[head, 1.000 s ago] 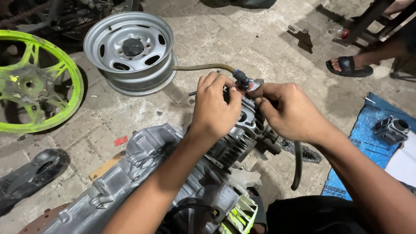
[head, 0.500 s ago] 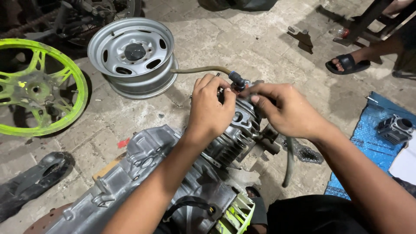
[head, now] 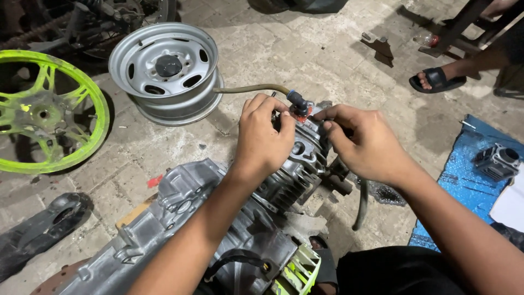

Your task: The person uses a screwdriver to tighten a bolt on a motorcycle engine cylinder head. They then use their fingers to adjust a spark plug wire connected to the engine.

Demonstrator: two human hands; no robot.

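Stone paving carries a green wheel (head: 46,109) at nine o'clock. Centre: left hand (head: 265,136) presses the cylinder head (head: 305,155); right hand (head: 365,145) pinches its black cap (head: 297,101), seemingly fitting it. Next needs steady pressure.

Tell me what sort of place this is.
Probably a motorcycle or scooter repair workshop: a grey engine on the paved floor under both hands, a silver steel wheel rim, a neon green alloy wheel.
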